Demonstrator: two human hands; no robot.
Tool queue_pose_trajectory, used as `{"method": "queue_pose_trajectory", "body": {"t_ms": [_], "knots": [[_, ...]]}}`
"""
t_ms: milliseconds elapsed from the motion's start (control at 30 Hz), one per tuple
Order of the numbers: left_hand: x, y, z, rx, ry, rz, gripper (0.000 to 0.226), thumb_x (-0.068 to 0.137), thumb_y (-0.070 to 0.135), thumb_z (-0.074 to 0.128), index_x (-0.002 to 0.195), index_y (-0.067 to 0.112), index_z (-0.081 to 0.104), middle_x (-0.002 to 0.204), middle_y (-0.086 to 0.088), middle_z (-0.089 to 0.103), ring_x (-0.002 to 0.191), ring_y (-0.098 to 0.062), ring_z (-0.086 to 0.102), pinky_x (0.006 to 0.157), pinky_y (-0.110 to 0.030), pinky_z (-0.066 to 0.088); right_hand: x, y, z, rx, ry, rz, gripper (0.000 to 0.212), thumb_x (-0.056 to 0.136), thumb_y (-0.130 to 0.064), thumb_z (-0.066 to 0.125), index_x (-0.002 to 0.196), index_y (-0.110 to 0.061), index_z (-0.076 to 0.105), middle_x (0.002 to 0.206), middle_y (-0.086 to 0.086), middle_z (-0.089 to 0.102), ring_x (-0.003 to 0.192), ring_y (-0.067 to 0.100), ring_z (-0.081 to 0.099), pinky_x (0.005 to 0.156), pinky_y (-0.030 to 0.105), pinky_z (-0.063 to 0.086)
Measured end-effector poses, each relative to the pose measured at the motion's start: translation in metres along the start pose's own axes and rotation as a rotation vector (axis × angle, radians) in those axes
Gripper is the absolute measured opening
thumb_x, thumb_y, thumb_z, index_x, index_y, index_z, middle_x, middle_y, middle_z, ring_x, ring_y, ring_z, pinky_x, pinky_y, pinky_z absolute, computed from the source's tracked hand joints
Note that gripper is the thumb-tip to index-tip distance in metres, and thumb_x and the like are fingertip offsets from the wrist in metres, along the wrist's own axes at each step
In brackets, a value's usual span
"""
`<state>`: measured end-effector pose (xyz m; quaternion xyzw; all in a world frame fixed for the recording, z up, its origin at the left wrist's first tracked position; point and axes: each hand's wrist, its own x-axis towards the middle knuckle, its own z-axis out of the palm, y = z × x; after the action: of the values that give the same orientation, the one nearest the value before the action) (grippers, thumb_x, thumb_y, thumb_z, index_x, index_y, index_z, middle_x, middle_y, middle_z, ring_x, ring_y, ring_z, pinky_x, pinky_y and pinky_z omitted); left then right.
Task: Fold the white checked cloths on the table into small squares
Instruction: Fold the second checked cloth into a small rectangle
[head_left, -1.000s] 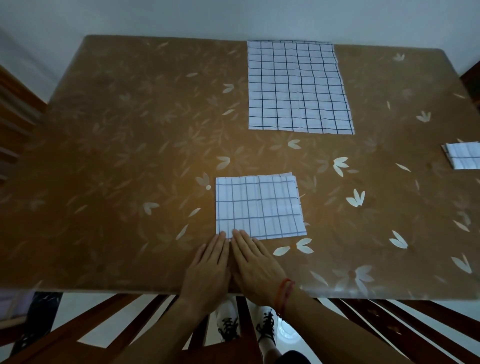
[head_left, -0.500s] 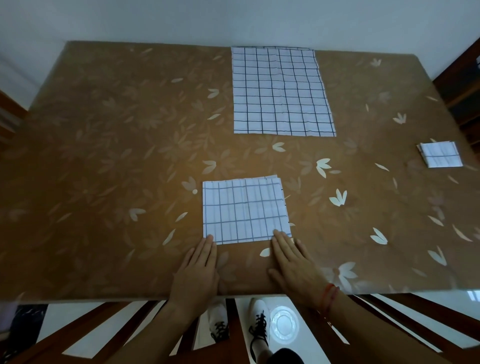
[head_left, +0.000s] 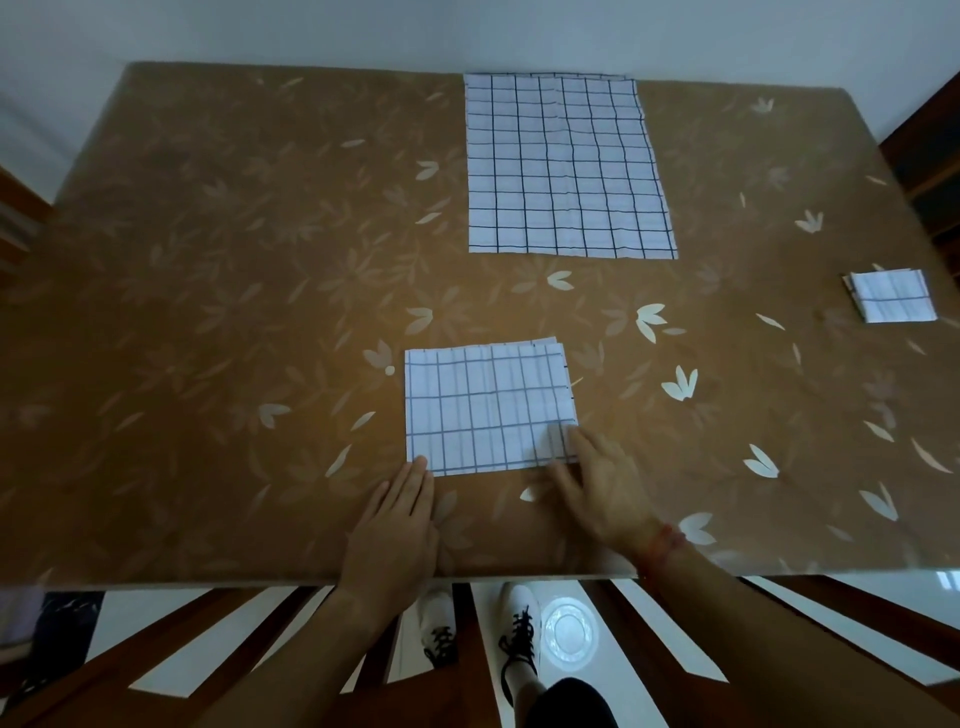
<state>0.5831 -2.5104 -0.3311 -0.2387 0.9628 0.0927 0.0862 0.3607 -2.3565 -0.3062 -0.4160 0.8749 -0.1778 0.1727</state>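
Near table (head_left: 208, 312) edge: rectangular checked cloth (head_left: 483, 410); left hand (head_left: 397, 525) flat-fingered at corner; right hand (head_left: 608, 488) blurred, fingers (head_left: 589, 449) straight on cloth.

The table (head_left: 208, 312) had a brown cover with pale leaves printed on it. Three white checked cloths lay flat on it, well apart: the half-folded cloth (head_left: 488, 410) near my edge, the large cloth (head_left: 566, 166) at the far edge, and the small folded square (head_left: 891, 296) by the right edge. My left hand (head_left: 400, 519) and my right hand (head_left: 602, 493) rested on the table, and their fingertips touched the near corners of the half-folded cloth.
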Motion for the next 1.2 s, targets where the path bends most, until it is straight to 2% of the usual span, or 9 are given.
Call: {"method": "queue_pose_trajectory", "body": {"t_ms": [100, 200, 300, 500, 600, 767, 900, 1067, 1200], "knots": [[0.002, 0.001, -0.002, -0.024, -0.013, -0.01, 0.057, 0.09, 0.026, 0.027, 0.137, -0.001, 0.046, 0.146, -0.016, 0.042, 0.136, -0.025, 0.039, 0.109, -0.043, 0.036, 0.029, -0.002, -0.005, 0.149, 0.053, 0.19, 0.035, 0.092, -0.042, 0.046, 0.117, -0.021, 0.058, 0.109, 0.004, 0.061, 0.101, 0.025, 0.055, 0.087, 0.043, 0.049], [0.003, 0.001, -0.002, -0.035, -0.017, -0.023, 0.057, 0.091, 0.027, 0.027, 0.137, 0.001, 0.046, 0.147, -0.014, 0.042, 0.136, -0.024, 0.039, 0.108, -0.044, 0.038, 0.052, -0.008, -0.014, 0.318, 0.059, 0.383, 0.024, 0.091, -0.037, 0.05, 0.097, -0.016, 0.06, 0.09, 0.002, 0.062, 0.089, 0.023, 0.058, 0.071, 0.034, 0.046], [0.003, 0.0, -0.003, -0.039, -0.021, -0.025, 0.057, 0.091, 0.027, 0.027, 0.138, 0.001, 0.046, 0.148, -0.014, 0.041, 0.137, -0.023, 0.038, 0.107, -0.044, 0.039, 0.068, -0.017, -0.021, 0.46, 0.048, 0.509, 0.026, 0.093, -0.03, 0.051, 0.098, -0.008, 0.062, 0.085, 0.001, 0.06, 0.083, 0.021, 0.055, 0.073, 0.034, 0.043], [0.002, 0.001, -0.002, -0.048, -0.031, -0.03, 0.059, 0.091, 0.028, 0.024, 0.141, 0.002, 0.042, 0.151, -0.013, 0.036, 0.139, -0.023, 0.034, 0.108, -0.043, 0.037, 0.083, -0.025, -0.026, 0.575, 0.038, 0.594, 0.025, 0.092, -0.027, 0.053, 0.086, -0.006, 0.065, 0.077, -0.001, 0.059, 0.079, 0.021, 0.06, 0.067, 0.032, 0.046], [0.002, 0.0, -0.003, -0.06, -0.026, -0.034, 0.058, 0.09, 0.027, 0.026, 0.139, 0.002, 0.045, 0.15, -0.012, 0.038, 0.139, -0.022, 0.035, 0.108, -0.043, 0.038, 0.087, -0.024, -0.029, 0.67, 0.032, 0.633, 0.021, 0.092, -0.028, 0.056, 0.075, -0.018, 0.061, 0.081, 0.001, 0.059, 0.09, 0.027, 0.06, 0.087, 0.046, 0.053], [0.001, 0.001, -0.002, -0.078, -0.02, -0.037, 0.058, 0.09, 0.027, 0.027, 0.14, 0.003, 0.043, 0.151, -0.011, 0.036, 0.14, -0.021, 0.032, 0.108, -0.042, 0.037, 0.094, -0.022, -0.029, 0.721, -0.032, 0.67, 0.017, 0.089, -0.029, 0.063, 0.084, -0.013, 0.06, 0.096, 0.008, 0.059, 0.093, 0.028, 0.058, 0.091, 0.052, 0.052], [0.001, 0.001, -0.003, -0.089, -0.004, -0.046, 0.058, 0.089, 0.026, 0.028, 0.14, 0.004, 0.045, 0.15, -0.01, 0.038, 0.139, -0.02, 0.034, 0.109, -0.042, 0.036, 0.096, -0.02, -0.025, 0.712, -0.032, 0.7, 0.017, 0.081, -0.027, 0.073, 0.082, -0.012, 0.065, 0.088, 0.007, 0.063, 0.088, 0.029, 0.063, 0.085, 0.048, 0.056], [0.0, 0.001, -0.003, -0.117, 0.018, -0.034, 0.056, 0.089, 0.024, 0.029, 0.138, 0.003, 0.047, 0.149, -0.011, 0.039, 0.139, -0.021, 0.034, 0.109, -0.043, 0.037, 0.093, -0.021, -0.023, 0.763, 0.049, 0.613, 0.012, 0.083, -0.018, 0.071, 0.074, -0.022, 0.065, 0.076, -0.005, 0.061, 0.071, 0.009, 0.055, 0.063, 0.028, 0.045], [0.001, -0.002, -0.006, -0.141, 0.034, -0.018, 0.054, 0.09, 0.023, 0.03, 0.136, 0.003, 0.049, 0.146, -0.011, 0.043, 0.137, -0.02, 0.037, 0.108, -0.043, 0.039, 0.094, -0.014, -0.02, 0.851, 0.045, 0.722, 0.011, 0.076, -0.02, 0.078, 0.078, -0.017, 0.068, 0.081, 0.001, 0.068, 0.076, 0.019, 0.064, 0.062, 0.03, 0.052]]}}
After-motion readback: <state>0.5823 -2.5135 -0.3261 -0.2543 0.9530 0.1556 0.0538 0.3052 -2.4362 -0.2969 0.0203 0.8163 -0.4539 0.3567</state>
